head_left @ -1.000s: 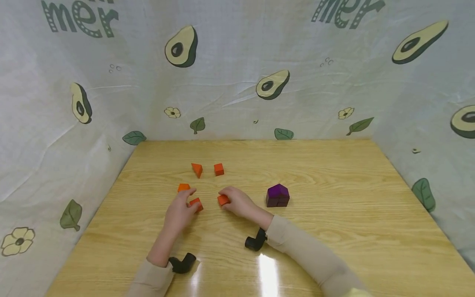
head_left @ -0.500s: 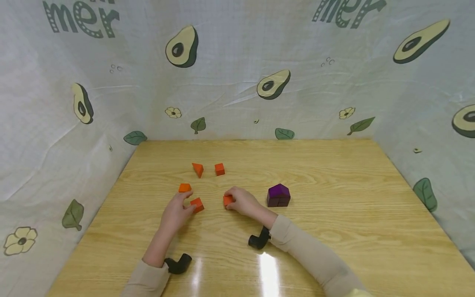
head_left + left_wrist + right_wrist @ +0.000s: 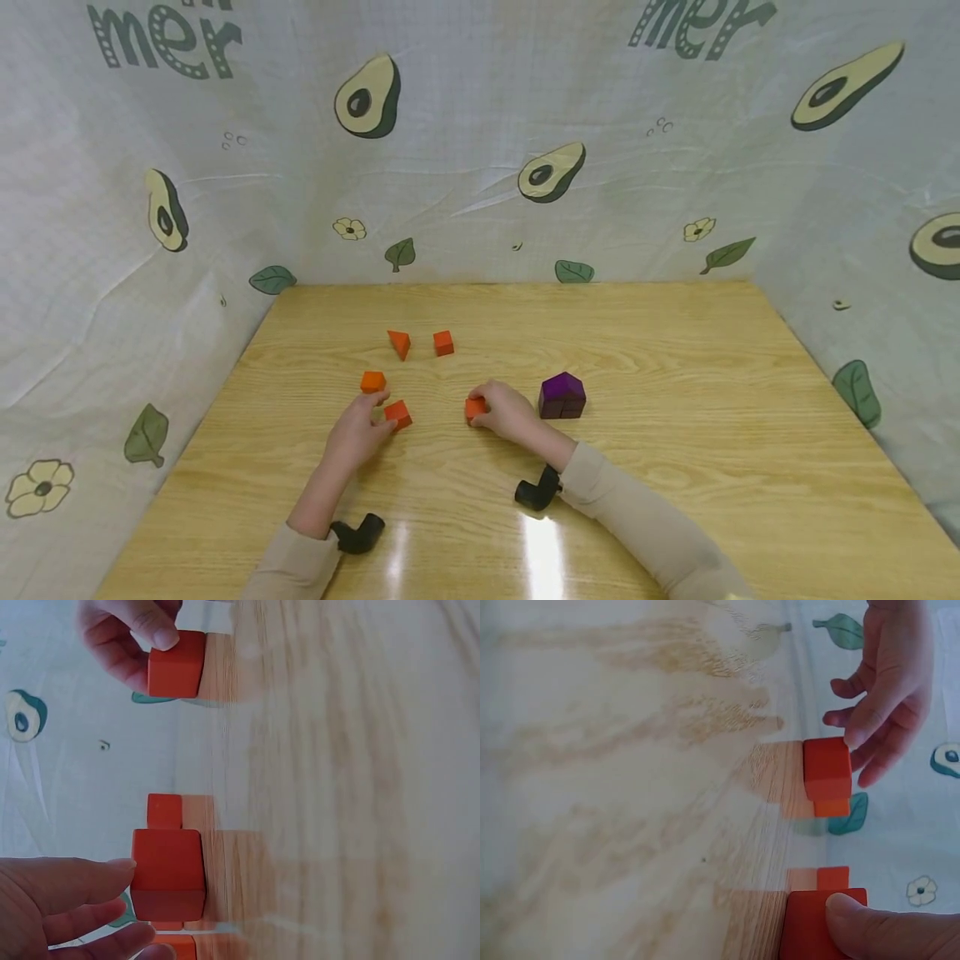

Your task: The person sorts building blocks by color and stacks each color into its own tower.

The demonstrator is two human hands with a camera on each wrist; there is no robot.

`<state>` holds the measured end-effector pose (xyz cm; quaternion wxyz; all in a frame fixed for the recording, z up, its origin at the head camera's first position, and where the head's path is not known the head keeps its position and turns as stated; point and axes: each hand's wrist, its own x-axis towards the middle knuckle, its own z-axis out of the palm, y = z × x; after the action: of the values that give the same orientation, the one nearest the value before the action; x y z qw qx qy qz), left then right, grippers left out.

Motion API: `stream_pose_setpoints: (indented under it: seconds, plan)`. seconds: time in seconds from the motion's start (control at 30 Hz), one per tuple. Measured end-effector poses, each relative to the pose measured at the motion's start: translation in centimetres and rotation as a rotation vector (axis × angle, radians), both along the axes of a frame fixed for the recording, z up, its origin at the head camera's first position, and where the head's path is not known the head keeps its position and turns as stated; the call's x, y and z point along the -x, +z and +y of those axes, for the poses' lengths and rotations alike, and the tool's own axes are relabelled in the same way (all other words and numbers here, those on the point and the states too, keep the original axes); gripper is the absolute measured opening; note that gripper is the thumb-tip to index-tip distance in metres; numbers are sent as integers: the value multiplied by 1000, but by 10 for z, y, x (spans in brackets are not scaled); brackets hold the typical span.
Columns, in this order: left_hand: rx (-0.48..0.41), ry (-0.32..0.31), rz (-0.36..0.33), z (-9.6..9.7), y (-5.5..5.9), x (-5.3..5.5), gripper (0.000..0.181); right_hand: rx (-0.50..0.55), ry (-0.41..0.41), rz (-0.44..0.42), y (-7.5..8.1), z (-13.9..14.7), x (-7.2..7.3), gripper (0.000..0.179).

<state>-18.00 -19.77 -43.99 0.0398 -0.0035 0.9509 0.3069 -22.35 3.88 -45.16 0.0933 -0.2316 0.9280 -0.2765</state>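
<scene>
My right hand (image 3: 512, 410) pinches a red block (image 3: 474, 408) between thumb and fingers, low over the wooden table. In the right wrist view its thumb presses flat on the near face of that block. To the left, another red block (image 3: 398, 416) rests on the table. Beside it is my left hand (image 3: 352, 432), fingers loosely spread and thumb tip right at the block's edge. Just behind the left fingers sits an orange block (image 3: 372, 382). Farther back lie an orange triangular block (image 3: 401, 344) and a small red cube (image 3: 443, 342).
Right of my right hand stands a purple five-sided group of blocks (image 3: 562, 395) with visible seams. A cloth printed with avocados (image 3: 367, 96) walls the table (image 3: 660, 350) at the back and both sides. Black wrist mounts (image 3: 358, 533) jut from both sleeves.
My right hand has moved right with its red block, widening the distance to the left one. The left hand has drawn back slightly to the left; its neighbouring block has barely shifted.
</scene>
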Motion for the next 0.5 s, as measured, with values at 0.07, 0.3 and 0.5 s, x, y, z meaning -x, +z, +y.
stream_pose_setpoints:
  seconds: [0.07,0.3,0.5]
  plan:
    - [10,-12,3,0,0,1,49,0,-2,1,0,1,0,38]
    - [58,-46,-13,3,-2,7,47,21,0,5,-1,2,2,38]
    - [100,-59,-35,8,-4,10,38,30,10,-10,0,2,1,37]
